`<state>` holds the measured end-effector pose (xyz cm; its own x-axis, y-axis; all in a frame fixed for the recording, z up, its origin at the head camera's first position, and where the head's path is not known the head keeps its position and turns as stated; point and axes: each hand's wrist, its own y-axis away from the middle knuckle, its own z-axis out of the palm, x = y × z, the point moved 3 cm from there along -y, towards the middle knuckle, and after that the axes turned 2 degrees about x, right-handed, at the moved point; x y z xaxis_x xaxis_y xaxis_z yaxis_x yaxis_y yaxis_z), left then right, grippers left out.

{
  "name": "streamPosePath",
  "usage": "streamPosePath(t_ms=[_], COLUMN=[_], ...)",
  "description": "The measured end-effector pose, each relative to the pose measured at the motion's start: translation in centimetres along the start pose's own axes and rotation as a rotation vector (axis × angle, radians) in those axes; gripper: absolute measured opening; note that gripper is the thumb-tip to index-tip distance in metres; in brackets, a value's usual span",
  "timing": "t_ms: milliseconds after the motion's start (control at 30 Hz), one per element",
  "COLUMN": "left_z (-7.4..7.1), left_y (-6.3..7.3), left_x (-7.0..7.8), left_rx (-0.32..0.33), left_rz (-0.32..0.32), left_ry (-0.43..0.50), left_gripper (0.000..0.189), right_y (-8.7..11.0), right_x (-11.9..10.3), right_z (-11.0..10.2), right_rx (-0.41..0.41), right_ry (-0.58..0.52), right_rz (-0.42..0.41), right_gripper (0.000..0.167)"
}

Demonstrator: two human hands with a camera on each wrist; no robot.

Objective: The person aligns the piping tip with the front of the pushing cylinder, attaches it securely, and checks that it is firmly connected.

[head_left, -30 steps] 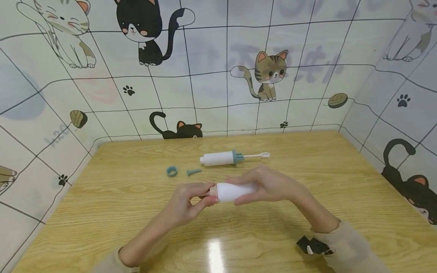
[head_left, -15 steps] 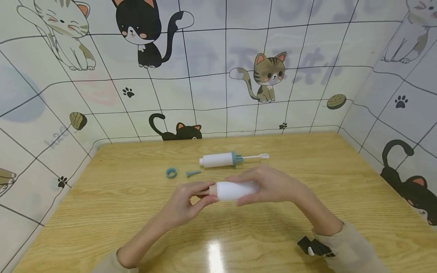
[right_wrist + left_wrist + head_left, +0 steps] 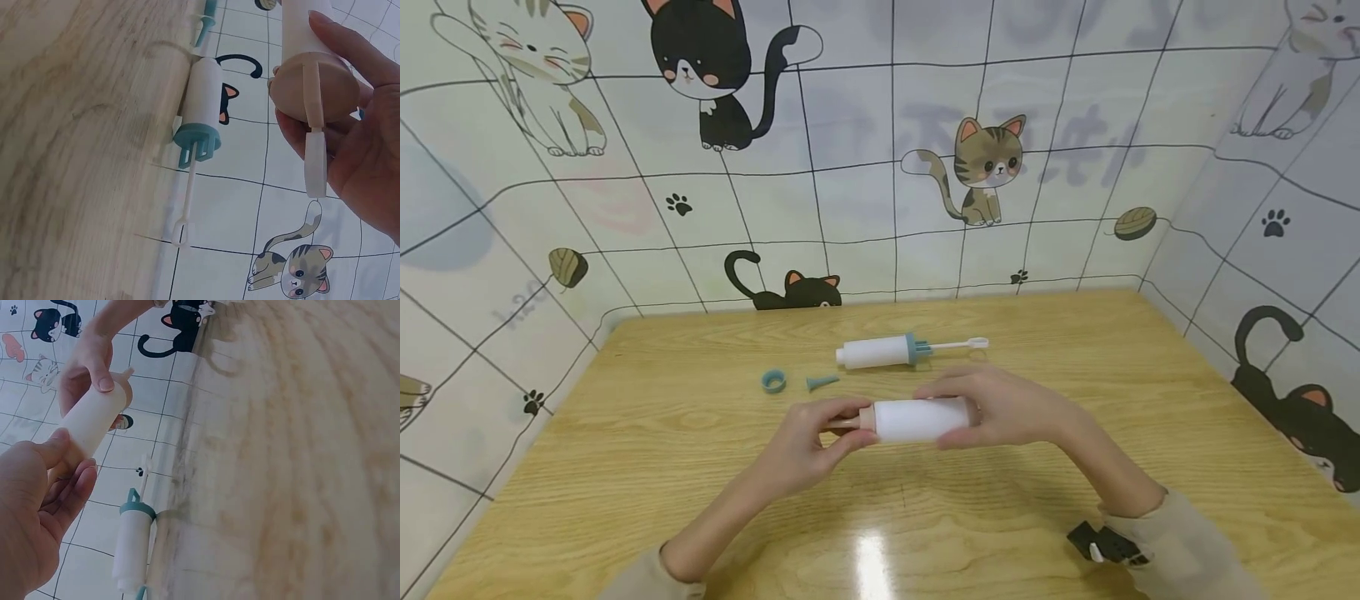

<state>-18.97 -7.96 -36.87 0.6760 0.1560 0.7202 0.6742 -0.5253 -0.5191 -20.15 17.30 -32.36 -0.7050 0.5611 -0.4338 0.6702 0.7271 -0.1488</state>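
Between both hands lies a white cylindrical tube [image 3: 917, 421] with beige ends, held nearly level above the table. My left hand [image 3: 808, 442] pinches the beige collar [image 3: 867, 419] at its left end, where a thin beige stem [image 3: 844, 423] runs back toward the palm. At the other end, my right hand [image 3: 1011, 408] grips the tube with thumb and fingers on opposite sides. A beige end cap [image 3: 325, 94] shows in the right wrist view, with a narrow white tip [image 3: 315, 162] sticking out past it. Part of the right end is hidden by the right fingers in the head view.
Behind the hands lies a similar white tube [image 3: 876, 352] with a teal cap [image 3: 912, 348] and a white loop-ended rod [image 3: 951, 345]. A teal ring [image 3: 773, 389] and a small teal cone [image 3: 822, 382] lie left of it. Cat-printed cloth walls [image 3: 850, 192] border the wooden table [image 3: 700, 467].
My right hand has slid a little to the right along the tube, baring more of its white body and right end. My left hand keeps its pinch on the collar.
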Motion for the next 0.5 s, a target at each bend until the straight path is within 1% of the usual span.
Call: streamPosePath(t_ms=[200, 267, 367, 500], left_z=[0.2, 0.2, 0.3, 0.6], left_y=[0.2, 0.2, 0.3, 0.3], left_x=[-0.8, -1.0, -1.3, -1.7], left_rx=[-0.013, -0.019, -0.033, -0.064], left_rz=[-0.06, -0.081, -0.113, -0.165], left_ry=[-0.007, -0.006, 0.004, 0.019], left_gripper=[0.029, 0.029, 0.03, 0.027], right_y=[0.0, 0.0, 0.1, 0.3], right_x=[0.6, 0.8, 1.1, 1.3], right_z=[0.5, 0.6, 0.6, 0.7], right_rx=[-0.029, -0.042, -0.062, -0.085], right_ry=[0.029, 0.038, 0.042, 0.04], right_rz=[-0.018, -0.012, -0.012, -0.011], right_gripper=[0.047, 0.047, 0.047, 0.045])
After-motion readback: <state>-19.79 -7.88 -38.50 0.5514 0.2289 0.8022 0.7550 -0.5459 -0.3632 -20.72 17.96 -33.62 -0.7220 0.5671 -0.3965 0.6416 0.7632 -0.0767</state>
